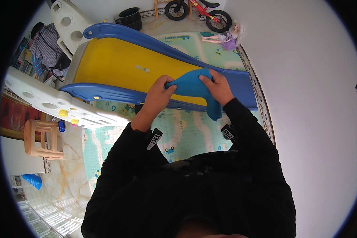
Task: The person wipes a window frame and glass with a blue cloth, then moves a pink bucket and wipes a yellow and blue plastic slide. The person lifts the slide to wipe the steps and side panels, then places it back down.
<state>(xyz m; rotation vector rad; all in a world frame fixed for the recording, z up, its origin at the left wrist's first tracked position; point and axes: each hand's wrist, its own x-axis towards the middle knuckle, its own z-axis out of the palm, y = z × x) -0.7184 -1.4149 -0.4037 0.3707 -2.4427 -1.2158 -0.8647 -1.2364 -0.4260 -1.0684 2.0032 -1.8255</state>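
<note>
A blue cloth [192,83] is stretched between my two hands above a children's slide with a yellow chute [116,62] and blue side rails. My left hand [160,90] pinches its narrow left end between thumb and fingers. At the upper right of the cloth, my right hand [218,86] grips the edge with the thumb on top. One part of the cloth hangs down below my right hand, over the slide's near rail. The fingers behind the cloth are partly hidden.
A white wall [312,89] rises close on the right. A red balance bike [200,9], a doll [229,37] and a black bucket [131,18] are beyond the slide. At left stand white slide panels [50,98] and a plastic stool [44,138]. A patterned play mat [193,131] covers the floor.
</note>
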